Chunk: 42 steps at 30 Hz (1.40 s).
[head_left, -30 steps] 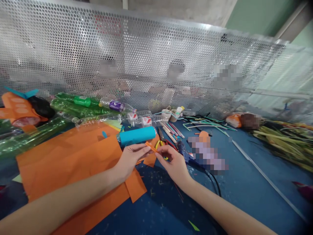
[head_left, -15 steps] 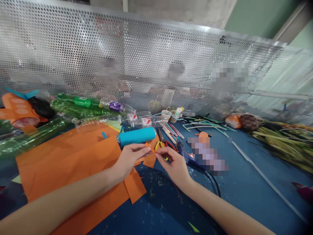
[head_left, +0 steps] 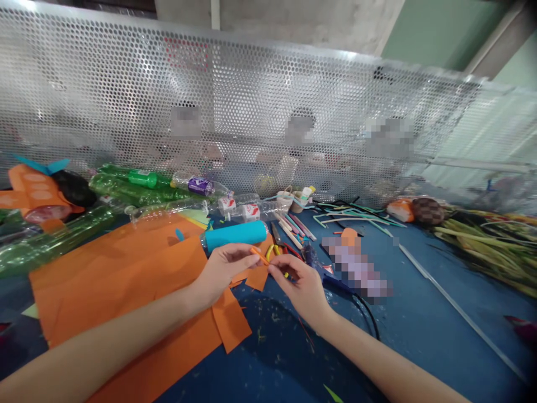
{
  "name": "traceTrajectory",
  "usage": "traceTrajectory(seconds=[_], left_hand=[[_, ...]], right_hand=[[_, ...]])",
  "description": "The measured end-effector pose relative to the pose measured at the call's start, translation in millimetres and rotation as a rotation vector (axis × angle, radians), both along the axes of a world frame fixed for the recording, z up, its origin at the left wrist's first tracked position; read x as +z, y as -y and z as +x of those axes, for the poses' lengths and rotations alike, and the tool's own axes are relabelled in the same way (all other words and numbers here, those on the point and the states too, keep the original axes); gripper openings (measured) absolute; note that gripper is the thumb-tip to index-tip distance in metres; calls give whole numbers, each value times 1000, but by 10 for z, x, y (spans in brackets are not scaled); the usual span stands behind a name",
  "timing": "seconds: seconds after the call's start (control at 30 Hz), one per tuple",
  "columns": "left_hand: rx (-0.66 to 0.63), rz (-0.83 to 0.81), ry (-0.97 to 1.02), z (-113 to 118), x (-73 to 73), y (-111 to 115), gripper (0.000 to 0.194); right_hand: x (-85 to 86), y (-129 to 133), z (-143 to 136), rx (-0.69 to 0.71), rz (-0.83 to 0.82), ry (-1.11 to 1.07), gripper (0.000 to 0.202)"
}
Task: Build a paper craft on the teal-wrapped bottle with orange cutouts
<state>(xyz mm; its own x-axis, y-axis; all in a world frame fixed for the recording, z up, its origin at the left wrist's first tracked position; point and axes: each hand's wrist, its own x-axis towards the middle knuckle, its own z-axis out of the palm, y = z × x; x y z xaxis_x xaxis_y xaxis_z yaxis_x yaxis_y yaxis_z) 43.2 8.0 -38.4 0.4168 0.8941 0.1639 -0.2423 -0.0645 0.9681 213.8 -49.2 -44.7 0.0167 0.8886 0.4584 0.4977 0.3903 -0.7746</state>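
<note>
Between my two hands is a narrow strip of orange paper (head_left: 260, 256). My left hand (head_left: 224, 271) pinches its left end between thumb and fingers. The right end is held in the fingertips of my right hand (head_left: 300, 282). Just behind my left hand lies a bottle wrapped in blue paper (head_left: 235, 234). Large orange paper sheets (head_left: 126, 291) spread out under my left forearm, with smaller orange cut pieces (head_left: 231, 324) near my wrist. Scissors with yellow handles (head_left: 271, 251) lie behind the strip, partly hidden by my right hand. A blue glue gun (head_left: 335, 282) rests right of that hand.
Plastic bottles (head_left: 168, 208) lie along a perforated metal screen (head_left: 251, 84). Coloured sticks (head_left: 293, 228) and green strips (head_left: 356, 215) are at the back middle. Dry leaves (head_left: 490, 252) pile up on the right. A black cord (head_left: 371, 316) curves near my right forearm. People sit beyond the screen.
The orange strip has turned slightly in my fingertips and shows more of its length. Both hands stay in nearly the same place; the view has shifted slightly.
</note>
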Motion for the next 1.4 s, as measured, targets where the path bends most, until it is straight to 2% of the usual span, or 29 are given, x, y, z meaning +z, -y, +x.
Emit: traceTrajectory(seconds=[0.33, 0.6, 0.9, 1.1, 1.4], left_hand=[[39, -13, -39, 19, 78, 59, 14], [-30, 12, -52, 11, 140, 81, 15], [-126, 173, -109, -34, 62, -32, 11], [-159, 186, -172, -53, 30, -79, 12], [-177, 213, -216, -69, 77, -62, 12]], right_hand=[[-32, -2, -19, 29, 52, -2, 8], [-7, 22, -17, 8, 83, 33, 7], [18, 10, -5, -3, 127, 103, 7], [8, 8, -6, 44, 123, 115, 9], [31, 27, -2, 57, 143, 134, 9]])
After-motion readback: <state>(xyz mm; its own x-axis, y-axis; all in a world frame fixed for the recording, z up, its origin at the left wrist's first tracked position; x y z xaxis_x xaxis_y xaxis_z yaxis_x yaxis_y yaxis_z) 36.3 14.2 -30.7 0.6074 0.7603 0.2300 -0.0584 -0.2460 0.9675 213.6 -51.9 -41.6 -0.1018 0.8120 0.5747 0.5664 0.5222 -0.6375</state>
